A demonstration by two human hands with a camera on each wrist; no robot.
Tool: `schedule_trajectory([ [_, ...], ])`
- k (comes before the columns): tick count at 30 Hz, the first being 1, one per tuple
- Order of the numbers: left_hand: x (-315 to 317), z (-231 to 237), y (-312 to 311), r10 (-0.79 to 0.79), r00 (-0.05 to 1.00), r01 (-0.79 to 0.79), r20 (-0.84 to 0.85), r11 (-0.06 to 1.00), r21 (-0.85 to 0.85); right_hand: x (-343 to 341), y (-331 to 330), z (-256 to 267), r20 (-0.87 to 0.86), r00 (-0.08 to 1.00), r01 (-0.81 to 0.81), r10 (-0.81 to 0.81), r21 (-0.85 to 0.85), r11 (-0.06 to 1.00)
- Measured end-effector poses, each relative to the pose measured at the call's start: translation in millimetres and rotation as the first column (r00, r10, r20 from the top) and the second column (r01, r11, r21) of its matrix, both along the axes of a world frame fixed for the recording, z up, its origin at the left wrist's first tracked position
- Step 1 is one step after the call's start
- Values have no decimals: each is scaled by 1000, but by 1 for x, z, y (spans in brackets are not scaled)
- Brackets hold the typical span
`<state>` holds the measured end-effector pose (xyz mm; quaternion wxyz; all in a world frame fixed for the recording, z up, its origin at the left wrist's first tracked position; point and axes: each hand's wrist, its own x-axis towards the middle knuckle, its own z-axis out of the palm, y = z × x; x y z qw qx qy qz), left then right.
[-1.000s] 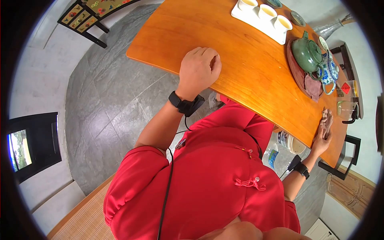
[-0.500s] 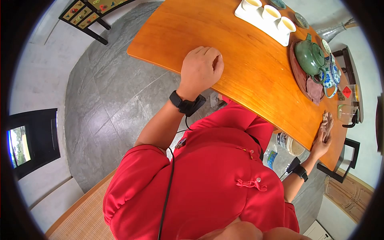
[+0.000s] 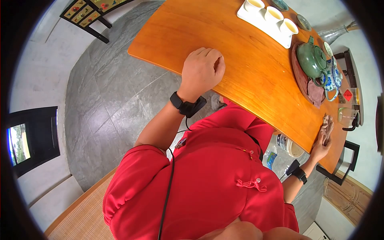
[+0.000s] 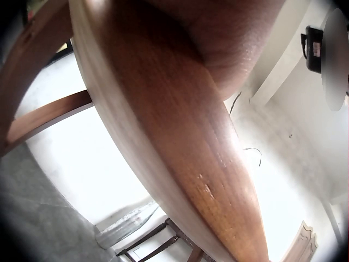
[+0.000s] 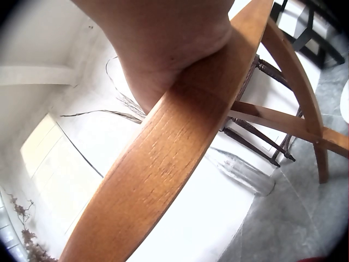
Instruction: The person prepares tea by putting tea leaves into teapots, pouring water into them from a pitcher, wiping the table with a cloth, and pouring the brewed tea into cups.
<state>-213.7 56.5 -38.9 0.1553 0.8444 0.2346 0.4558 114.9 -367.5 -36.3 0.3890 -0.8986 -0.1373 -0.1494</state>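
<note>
In the head view my left hand (image 3: 202, 72) rests at the near edge of the wooden table (image 3: 240, 76), back of the hand up. Its fingers are loosely curled, with a hollow beside the thumb and nothing visible in it. Toward the table's right end, my right hand (image 3: 321, 145) lies on a crumpled brownish cloth (image 3: 325, 121), its fingers stretched along it. Each wrist view has the heel of a hand, left hand (image 4: 234, 38) and right hand (image 5: 163, 49), over the table edge; the fingers are hidden there.
A white tray (image 3: 256, 26) bears three filled cups at the far side. On a round reddish tray (image 3: 297, 74) stand a green teapot (image 3: 310, 60) and a folded mauve cloth (image 3: 315, 93). Beside them are a blue-and-white teapot (image 3: 333, 78) and a glass jug (image 3: 346, 116).
The head view has shifted slightly, so the tableware sits a little further right and lower. Both hands keep their places on the table.
</note>
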Motion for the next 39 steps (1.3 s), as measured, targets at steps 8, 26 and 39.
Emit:
schedule_trajectory([
  [8,-1,5,-3,1,1000,-1,-15,1000,2,-1,-1,-2,0,999,-40,40,91,995],
  [26,3,4,-7,5,998,-5,-58,1000,-2,-4,0,2,72,994,86,-84,-35,996],
  [39,4,7,-11,59,992,-62,-114,998,-19,-6,0,3,86,990,119,-113,-78,990],
])
